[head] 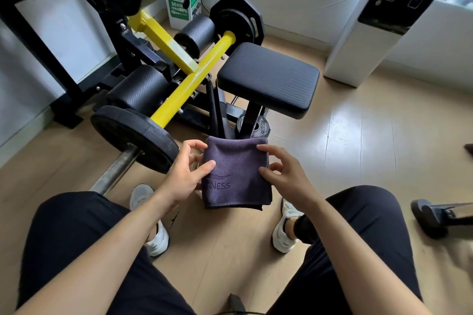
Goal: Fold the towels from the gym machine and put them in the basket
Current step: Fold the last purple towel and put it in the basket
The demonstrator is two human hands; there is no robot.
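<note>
A dark purple-grey towel (236, 174), folded into a small rectangle with the letters "TNESS" showing, hangs in the air between my knees. My left hand (185, 174) grips its left edge, thumb on the front and fingers behind. My right hand (282, 174) is at the towel's right edge with its fingers spread; the fingertips touch or nearly touch the cloth. The gym machine (179, 66), black and yellow with a padded seat (268, 77), stands just beyond the towel. No basket is in view.
A weight plate (133, 135) on a steel bar lies at the left of my hands. A white cabinet (363, 41) stands at the back right. A dark dumbbell-like object (435, 217) lies on the wooden floor at the right. My legs and white shoes are below.
</note>
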